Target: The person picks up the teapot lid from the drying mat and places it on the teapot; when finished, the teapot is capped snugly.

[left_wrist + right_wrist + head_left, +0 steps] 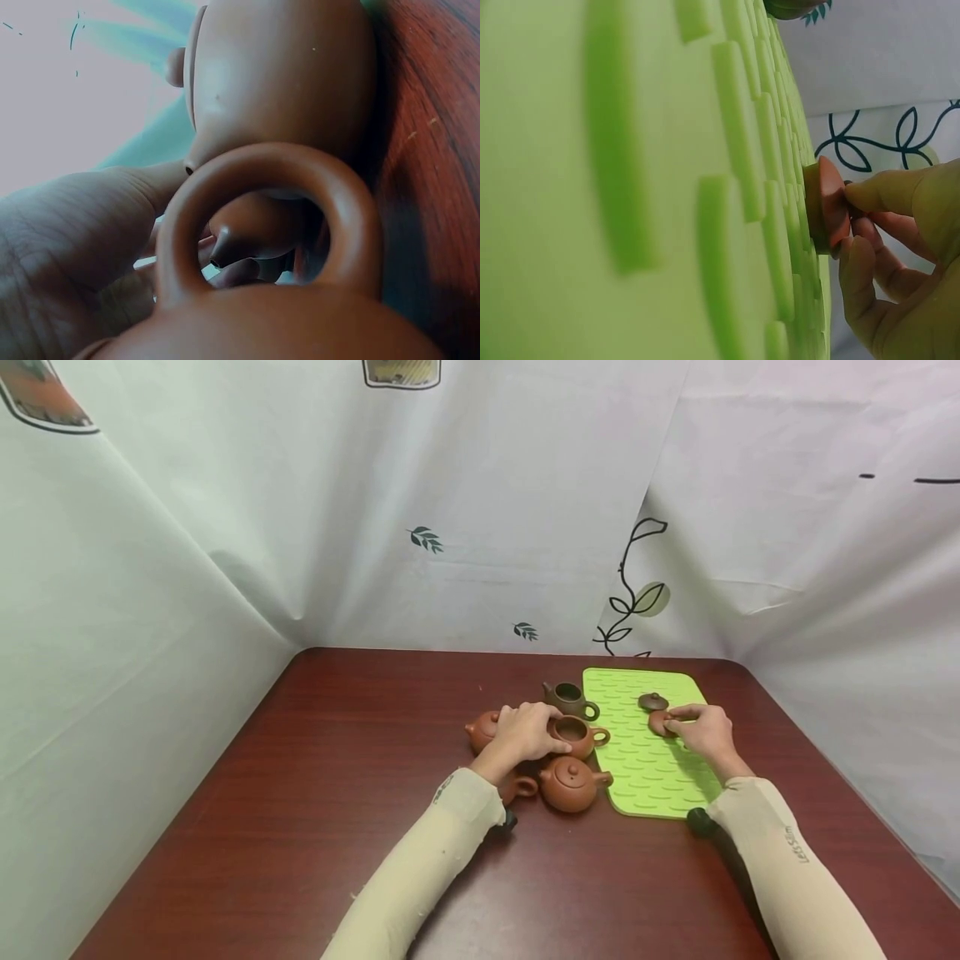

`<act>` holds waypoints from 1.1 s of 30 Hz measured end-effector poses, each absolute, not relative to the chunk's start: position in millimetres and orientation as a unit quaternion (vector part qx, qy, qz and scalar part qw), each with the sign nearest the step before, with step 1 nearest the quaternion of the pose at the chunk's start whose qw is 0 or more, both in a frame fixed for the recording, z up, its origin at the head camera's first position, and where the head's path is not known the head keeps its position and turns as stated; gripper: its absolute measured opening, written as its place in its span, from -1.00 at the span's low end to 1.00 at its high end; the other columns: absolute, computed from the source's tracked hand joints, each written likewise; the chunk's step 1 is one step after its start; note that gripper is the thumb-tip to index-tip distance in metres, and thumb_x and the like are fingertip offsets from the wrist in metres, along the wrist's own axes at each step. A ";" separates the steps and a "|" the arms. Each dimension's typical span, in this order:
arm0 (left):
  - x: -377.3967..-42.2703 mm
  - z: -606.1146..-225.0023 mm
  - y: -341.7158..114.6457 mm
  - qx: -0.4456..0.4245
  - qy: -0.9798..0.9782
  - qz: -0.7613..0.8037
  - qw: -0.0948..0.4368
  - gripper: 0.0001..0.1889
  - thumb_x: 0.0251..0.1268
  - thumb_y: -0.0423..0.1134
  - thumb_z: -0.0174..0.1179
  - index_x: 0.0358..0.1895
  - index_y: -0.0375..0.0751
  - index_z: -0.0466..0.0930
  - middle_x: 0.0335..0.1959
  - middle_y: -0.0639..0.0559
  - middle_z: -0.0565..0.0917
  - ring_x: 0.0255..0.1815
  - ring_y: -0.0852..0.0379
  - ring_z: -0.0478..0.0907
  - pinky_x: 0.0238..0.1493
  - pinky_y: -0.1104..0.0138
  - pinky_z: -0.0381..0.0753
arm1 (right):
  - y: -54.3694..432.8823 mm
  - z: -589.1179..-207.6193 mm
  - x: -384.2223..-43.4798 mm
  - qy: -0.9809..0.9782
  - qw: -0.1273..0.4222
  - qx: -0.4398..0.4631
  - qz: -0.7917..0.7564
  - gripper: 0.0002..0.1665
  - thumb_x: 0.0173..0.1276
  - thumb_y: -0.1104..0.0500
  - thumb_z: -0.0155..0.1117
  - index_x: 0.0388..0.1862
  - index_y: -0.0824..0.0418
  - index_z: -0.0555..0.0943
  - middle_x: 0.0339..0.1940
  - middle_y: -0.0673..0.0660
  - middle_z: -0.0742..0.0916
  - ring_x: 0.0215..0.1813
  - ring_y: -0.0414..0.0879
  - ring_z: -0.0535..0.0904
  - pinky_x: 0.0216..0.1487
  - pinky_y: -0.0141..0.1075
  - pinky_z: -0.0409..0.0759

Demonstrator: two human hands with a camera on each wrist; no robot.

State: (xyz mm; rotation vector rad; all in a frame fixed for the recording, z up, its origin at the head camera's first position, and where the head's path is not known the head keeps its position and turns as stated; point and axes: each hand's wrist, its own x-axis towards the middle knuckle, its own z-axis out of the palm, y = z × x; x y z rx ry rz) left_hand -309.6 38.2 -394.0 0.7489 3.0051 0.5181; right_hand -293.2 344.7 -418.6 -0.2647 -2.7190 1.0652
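Note:
My left hand holds the spout side of a lidless reddish-brown teapot, thumb and fingers on either side of its body. In the left wrist view that teapot's spout shows between thumb and fingers, behind another teapot's handle. My right hand pinches the knob of a reddish-brown lid. Seen in the right wrist view, the lid is at the surface of the green mat. A dark brown lid lies just behind it on the mat.
A lidless dark teapot stands behind the held one. One lidded teapot stands in front, another lidded teapot to the left. My left wrist partly covers a further teapot. White curtains enclose the dark red table.

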 end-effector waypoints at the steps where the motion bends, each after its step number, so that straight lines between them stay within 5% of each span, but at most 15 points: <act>1: -309.7 -394.2 38.2 0.238 0.957 0.166 0.001 -0.39 0.14 0.22 0.37 0.26 0.12 0.59 0.08 0.20 0.67 0.05 0.11 0.57 0.06 0.13 0.37 | 344.7 -418.8 -293.0 -0.922 0.105 -0.088 0.361 -0.63 0.39 0.18 0.29 0.04 0.43 0.66 0.04 0.46 0.66 -0.05 0.21 0.56 -0.41 -0.29 0.54; 15: -310.7 -395.6 38.3 0.234 0.956 0.179 0.006 -0.38 0.13 0.21 0.39 0.26 0.11 0.58 0.09 0.18 0.66 0.07 0.10 0.57 0.13 0.13 0.37 | 344.4 -415.2 -291.9 -0.926 0.114 -0.076 0.351 -0.65 0.40 0.17 0.29 -0.01 0.44 0.67 0.01 0.46 0.67 -0.05 0.23 0.56 -0.43 -0.31 0.52; 27: -310.5 -396.0 37.3 0.232 0.956 0.180 0.007 -0.37 0.13 0.22 0.38 0.27 0.10 0.57 0.09 0.16 0.66 0.08 0.09 0.57 0.15 0.11 0.36 | 329.6 -408.3 -288.2 -0.926 0.130 -0.060 0.348 -0.62 0.37 0.12 0.33 -0.01 0.42 0.69 0.01 0.42 0.70 0.15 0.34 0.51 -0.14 -0.10 0.51; 33: -310.5 -395.6 36.9 0.233 0.956 0.181 0.008 -0.37 0.14 0.22 0.38 0.27 0.09 0.56 0.09 0.16 0.66 0.08 0.09 0.56 0.13 0.11 0.36 | 320.1 -403.0 -286.7 -0.925 0.144 -0.044 0.348 -0.63 0.35 0.10 0.36 -0.06 0.39 0.72 -0.06 0.39 0.73 0.12 0.30 0.56 -0.17 -0.14 0.51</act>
